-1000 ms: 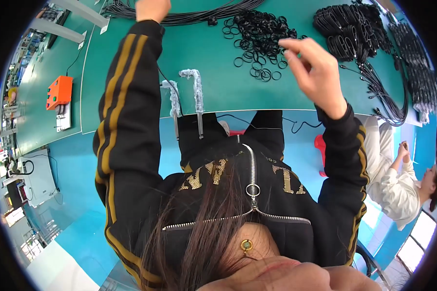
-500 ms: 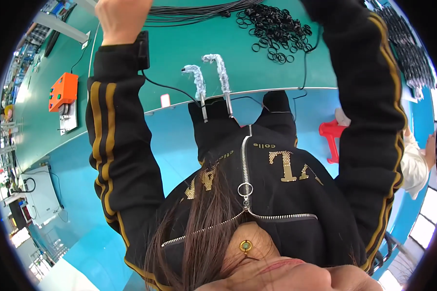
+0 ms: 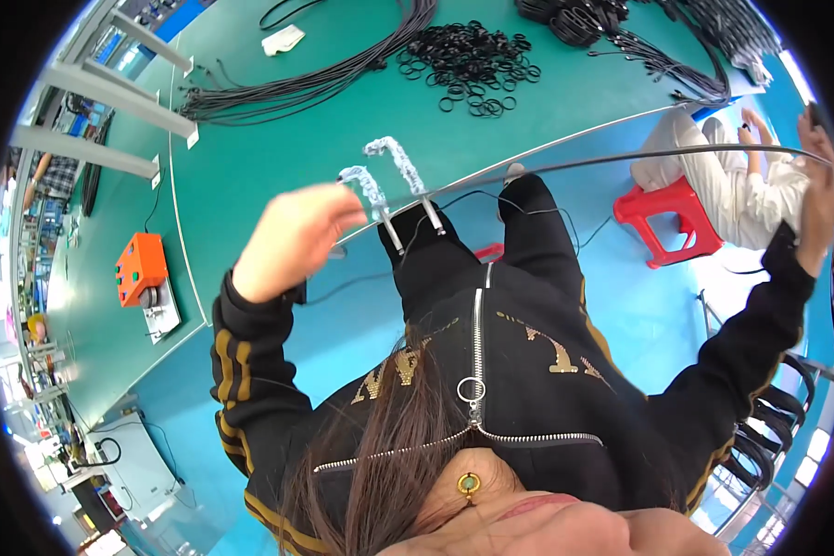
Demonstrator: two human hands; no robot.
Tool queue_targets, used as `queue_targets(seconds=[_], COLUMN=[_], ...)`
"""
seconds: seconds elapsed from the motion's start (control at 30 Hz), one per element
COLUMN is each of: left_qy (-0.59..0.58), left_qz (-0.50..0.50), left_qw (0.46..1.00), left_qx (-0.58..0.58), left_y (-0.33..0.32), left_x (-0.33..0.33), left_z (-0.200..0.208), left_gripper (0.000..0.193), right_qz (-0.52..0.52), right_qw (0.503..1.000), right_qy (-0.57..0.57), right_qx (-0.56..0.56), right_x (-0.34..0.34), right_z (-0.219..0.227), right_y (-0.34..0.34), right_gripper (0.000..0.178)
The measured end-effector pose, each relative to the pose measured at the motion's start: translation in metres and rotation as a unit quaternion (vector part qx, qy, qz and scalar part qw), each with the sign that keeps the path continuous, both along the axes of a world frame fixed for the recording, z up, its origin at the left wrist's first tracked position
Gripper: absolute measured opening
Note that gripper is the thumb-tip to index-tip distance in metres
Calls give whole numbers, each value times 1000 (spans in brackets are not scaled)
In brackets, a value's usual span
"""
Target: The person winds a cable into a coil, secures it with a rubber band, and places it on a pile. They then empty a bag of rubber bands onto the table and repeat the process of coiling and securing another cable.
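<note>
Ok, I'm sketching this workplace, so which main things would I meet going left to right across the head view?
Orange box, left hand, pile of black rings, red stool, right hand.

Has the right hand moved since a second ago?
Yes, rightward: the right hand, over the green table near the black rings a second ago, is now beyond the table's edge.

Left grip point(image 3: 298, 236) loosely curled, right arm point(image 3: 737, 352) outstretched sideways, right grip point(image 3: 817, 199) clasped
</note>
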State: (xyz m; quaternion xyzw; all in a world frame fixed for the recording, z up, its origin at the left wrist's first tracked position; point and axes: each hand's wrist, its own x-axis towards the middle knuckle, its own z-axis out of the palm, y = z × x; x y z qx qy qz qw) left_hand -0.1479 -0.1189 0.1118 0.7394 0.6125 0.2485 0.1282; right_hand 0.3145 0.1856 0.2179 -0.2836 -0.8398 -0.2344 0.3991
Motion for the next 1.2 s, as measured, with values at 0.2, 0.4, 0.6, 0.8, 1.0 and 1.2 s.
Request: queue_targets(seconds=[0.2, 0.4, 0.6, 0.8, 1.0, 1.2], left_qy=[-239, -366, -549, -712, -789, -833], left_qz=[-86, -41, 35, -4, -3, -59], left_qw=[940, 918, 816, 667, 557, 475], left_qx=[-229, -148, -177, -218, -259, -278], left_y=[-4, 70, 127, 129, 126, 106], left_x=[48, 159, 194, 214, 228, 222], left_z=[-38, -80, -74, -87, -87, -88], left_gripper=[10, 21, 26, 32, 34, 33], right_qz=[-338, 414, 393, 446, 480, 474], right_qw=[815, 758, 749, 769, 768, 771], right_qy=[-271, -66, -15, 18, -14, 31], right_qx=[-385, -500, -533, -457, -424, -424], right_x=[59, -95, -110, -122, -137, -154], right_z=[-142, -152, -155, -167, -190, -203], right_y=[31, -79, -34, 14, 2, -14], right_gripper=[40, 54, 15, 7, 6, 5])
